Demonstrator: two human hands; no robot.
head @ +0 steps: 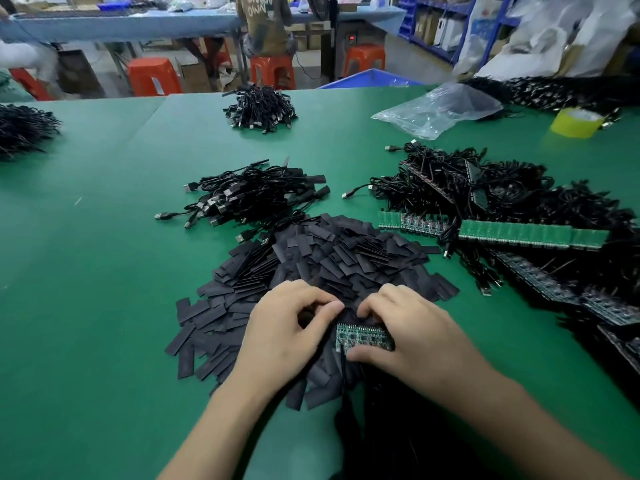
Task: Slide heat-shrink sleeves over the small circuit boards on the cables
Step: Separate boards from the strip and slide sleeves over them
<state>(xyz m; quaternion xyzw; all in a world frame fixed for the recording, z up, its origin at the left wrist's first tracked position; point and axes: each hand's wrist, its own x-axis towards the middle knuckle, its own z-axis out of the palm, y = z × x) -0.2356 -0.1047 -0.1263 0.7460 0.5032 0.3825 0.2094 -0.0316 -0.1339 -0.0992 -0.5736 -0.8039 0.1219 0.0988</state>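
A big heap of flat black heat-shrink sleeves [332, 258] lies on the green table [104, 271] in front of me. My right hand [412, 330] grips a short strip of small green circuit boards [363, 337] between thumb and fingers, with black cables hanging down from it toward me. My left hand [287, 327] is curled just left of the strip, its fingertips pinching a black sleeve [308, 315] at the strip's upper left corner. Both hands hover over the near edge of the sleeve heap.
A pile of sleeved black USB cables [256, 195] lies behind the heap. Unsleeved cables with green board strips [519, 233] cover the right side. Farther back are another cable bundle [259, 107], a clear plastic bag [436, 109] and a yellow tape roll [576, 121]. A person sits at a far bench.
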